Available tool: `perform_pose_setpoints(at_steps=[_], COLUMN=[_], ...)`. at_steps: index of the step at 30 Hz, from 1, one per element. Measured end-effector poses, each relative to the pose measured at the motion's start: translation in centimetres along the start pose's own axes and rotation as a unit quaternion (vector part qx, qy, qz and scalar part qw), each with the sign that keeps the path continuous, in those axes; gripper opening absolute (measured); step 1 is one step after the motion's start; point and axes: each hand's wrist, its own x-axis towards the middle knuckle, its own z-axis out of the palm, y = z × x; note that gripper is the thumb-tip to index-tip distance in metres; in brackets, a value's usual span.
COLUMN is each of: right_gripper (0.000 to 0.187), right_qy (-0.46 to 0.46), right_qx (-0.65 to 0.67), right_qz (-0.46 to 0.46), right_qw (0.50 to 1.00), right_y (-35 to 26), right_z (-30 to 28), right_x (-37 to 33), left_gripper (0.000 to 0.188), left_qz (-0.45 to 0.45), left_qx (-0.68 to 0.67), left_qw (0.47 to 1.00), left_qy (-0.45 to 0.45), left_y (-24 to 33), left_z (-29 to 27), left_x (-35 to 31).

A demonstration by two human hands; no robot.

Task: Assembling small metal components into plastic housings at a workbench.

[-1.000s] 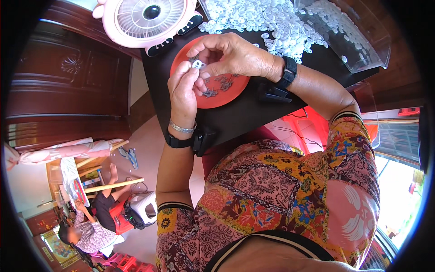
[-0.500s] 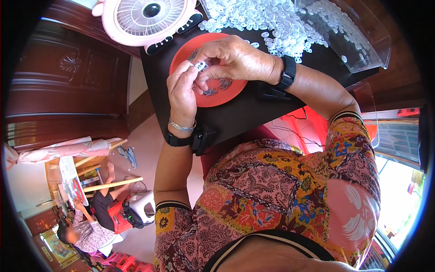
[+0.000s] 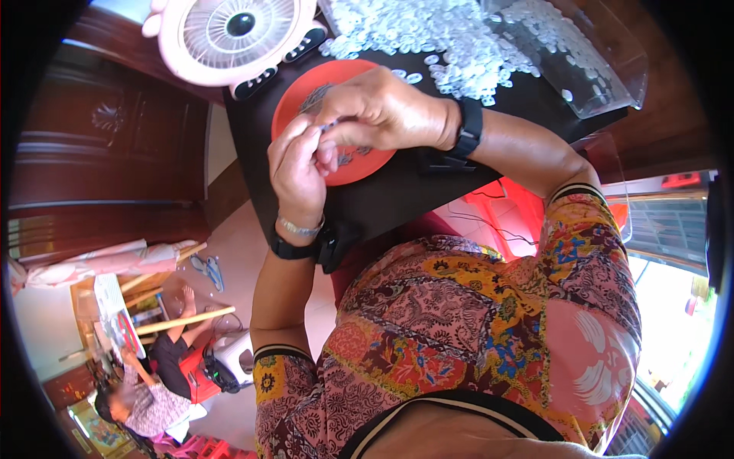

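Over an orange plate (image 3: 365, 164) my two hands meet, fingertips pinched together. My left hand (image 3: 297, 164) holds a small white oval plastic piece (image 3: 328, 126), of which only a sliver shows between the fingers. My right hand (image 3: 375, 111) presses its thumb and forefinger against the same spot; whatever else it grips is hidden. Small thin grey metal pins (image 3: 315, 97) lie in heaps on the plate, partly covered by the hands. A large pile of similar white oval pieces (image 3: 417, 34) spreads behind the plate.
The black table (image 3: 375, 203) carries a pink fan (image 3: 241, 27) at the back left. A clear plastic bin (image 3: 604, 103) with white pieces lies tipped at the back right. Far left, another person (image 3: 157, 402) sits near a wooden frame.
My right fingers have closed over the white piece, whose holed face showed before and is now mostly covered. The whole view has shifted slightly.
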Motion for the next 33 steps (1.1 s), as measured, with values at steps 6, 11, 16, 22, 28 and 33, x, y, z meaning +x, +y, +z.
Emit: perform_pose_setpoints(at_steps=[6, 11, 16, 22, 28, 33], right_gripper=[0.021, 0.027, 0.018, 0.052, 0.068, 0.099], right_qy=[0.040, 0.176, 0.324, 0.283, 0.284, 0.166], right_qx=[-0.130, -0.239, -0.418, -0.712, -0.300, -0.350], right_qz=[-0.067, -0.035, -0.018, 0.189, 0.003, -0.190], right_qw=[0.988, 0.954, 0.848, 0.614, 0.911, 0.902], right_y=[-0.1, -2.7, -8.7, -10.1, -18.3, -16.8], right_z=[-0.5, -4.6, -13.2, -19.1, -9.9, -11.7], right_x=[0.7, 2.4, 2.9, -2.7, -1.1, -2.2], left_gripper=[0.028, 0.025, 0.019, 0.019, 0.020, 0.017], left_qz=[0.044, 0.083, 0.086, 0.106, 0.124, 0.113], left_qx=[0.117, 0.123, 0.123, 0.093, 0.106, 0.119], left_qw=[0.992, 0.989, 0.989, 0.990, 0.986, 0.985], left_qy=[0.025, -0.007, 0.003, 0.016, 0.037, 0.055], left_y=[0.4, 0.1, 0.5, 0.4, 1.7, 3.0], left_z=[0.3, -0.5, -1.3, -0.7, -0.8, -0.9], left_x=[0.3, 0.6, 0.8, 1.1, -0.1, -0.6])
